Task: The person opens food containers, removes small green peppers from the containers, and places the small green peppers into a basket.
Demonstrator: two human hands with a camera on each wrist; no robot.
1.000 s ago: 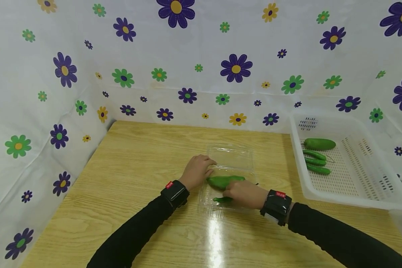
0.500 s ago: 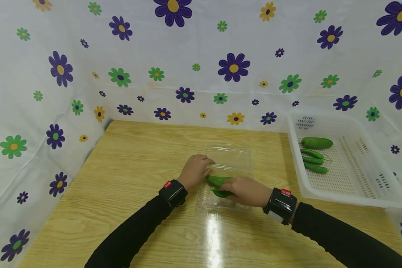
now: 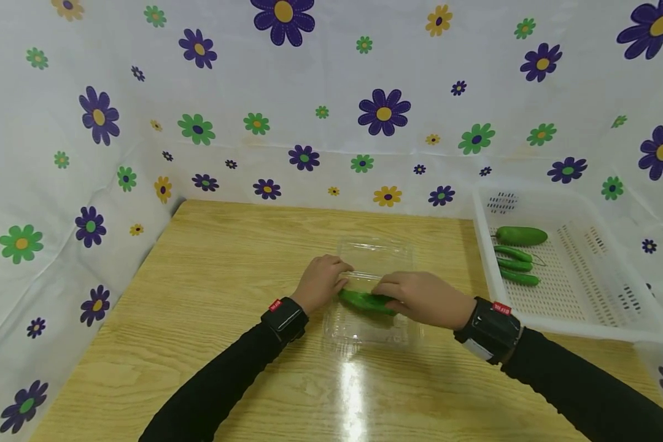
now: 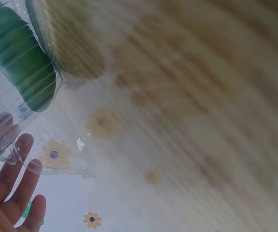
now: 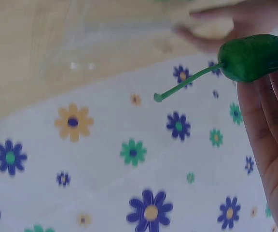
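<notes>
A clear plastic clamshell box (image 3: 364, 334) lies with its lid (image 3: 376, 253) laid back toward the wall. My left hand (image 3: 320, 282) holds the box at its left edge near the hinge; in the left wrist view its fingertips (image 4: 34, 166) are right at the plastic lip. Over the box, my right hand (image 3: 422, 298) grips a green pepper (image 5: 250, 57), whose thin curved stem sticks out past the fingers in the right wrist view. Green pepper flesh (image 3: 361, 300) shows left of the right fingers in the head view. Through the plastic, a green pepper (image 4: 23, 58) shows in the left wrist view.
A white perforated basket (image 3: 585, 294) stands at the right, holding a thick green pepper (image 3: 522, 235) and several slim green peppers (image 3: 516, 265). A flower-print cloth (image 3: 309, 80) rises behind the wooden table (image 3: 243, 245) and along its sides.
My right hand has lifted the smaller pepper from the front of the box and shifted back, toward the larger one. My left hand has stayed at the box edge.
</notes>
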